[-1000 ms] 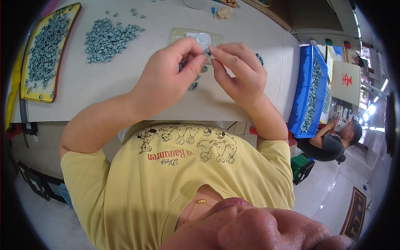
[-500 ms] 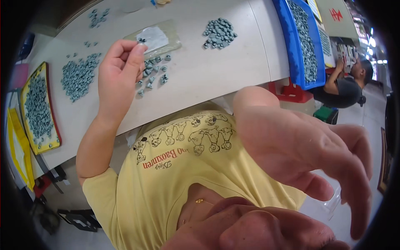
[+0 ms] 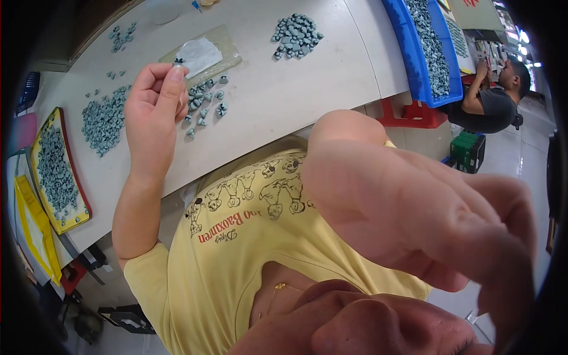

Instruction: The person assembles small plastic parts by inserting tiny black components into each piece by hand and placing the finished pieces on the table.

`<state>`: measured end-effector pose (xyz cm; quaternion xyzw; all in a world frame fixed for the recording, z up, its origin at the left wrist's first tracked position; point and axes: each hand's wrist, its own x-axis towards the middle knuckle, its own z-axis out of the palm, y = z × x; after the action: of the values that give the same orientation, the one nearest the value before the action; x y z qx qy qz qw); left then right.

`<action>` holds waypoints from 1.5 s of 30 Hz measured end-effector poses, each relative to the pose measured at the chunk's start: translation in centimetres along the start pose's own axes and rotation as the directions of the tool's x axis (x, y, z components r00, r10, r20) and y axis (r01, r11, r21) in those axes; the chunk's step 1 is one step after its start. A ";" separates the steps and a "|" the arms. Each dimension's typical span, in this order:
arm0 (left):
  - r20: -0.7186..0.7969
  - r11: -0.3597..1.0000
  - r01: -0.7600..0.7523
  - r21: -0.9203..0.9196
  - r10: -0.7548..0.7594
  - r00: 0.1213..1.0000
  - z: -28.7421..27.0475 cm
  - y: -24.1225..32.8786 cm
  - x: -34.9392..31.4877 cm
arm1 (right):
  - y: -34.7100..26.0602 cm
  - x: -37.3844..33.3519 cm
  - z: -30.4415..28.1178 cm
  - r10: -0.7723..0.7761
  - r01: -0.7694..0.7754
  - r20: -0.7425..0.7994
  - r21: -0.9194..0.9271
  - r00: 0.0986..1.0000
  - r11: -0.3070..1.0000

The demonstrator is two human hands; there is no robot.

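My left hand is raised over the table, thumb and fingertips pinched on a small grey-green piece with a dark top. Just beyond it lies a clear plastic bag with a white paper on it. Beside this hand, several loose grey-green pieces are scattered on the table. My right hand is lifted very close to the camera at the right, its fingers bent. Their tips run into the dark rim, so whether they grip anything is hidden.
More small pieces lie in a left pile and a far pile. They also fill a yellow tray with a red edge and a blue bin. A red stool and another person are at the right.
The view has shifted slightly, moving the table and piles leftward in it. My right hand has come nearer the camera, its fingers bending further out of sight. My left hand keeps its pinch.
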<state>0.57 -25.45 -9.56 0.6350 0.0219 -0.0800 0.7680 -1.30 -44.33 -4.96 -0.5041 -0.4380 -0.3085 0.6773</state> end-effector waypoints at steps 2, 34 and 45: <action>-0.015 1.000 0.003 0.002 -0.003 1.000 -0.1 -0.1 0.0 | -0.2 0.1 -0.8 -0.007 0.008 -0.007 0.025 1.000 1.000; -0.008 1.000 -0.010 -0.021 0.010 1.000 -1.1 -1.1 0.2 | -6.4 2.2 -0.9 -0.139 0.182 -0.128 0.431 0.982 0.884; 0.000 1.000 -0.016 -0.016 0.016 1.000 -0.5 -1.0 0.5 | -7.3 4.5 -1.4 -0.193 0.260 -0.181 0.528 0.964 0.808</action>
<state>0.95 -25.17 -10.75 0.6292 0.0174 -0.0738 0.7735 -5.26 -47.71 2.00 -0.2142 -0.5239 -0.2783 0.7761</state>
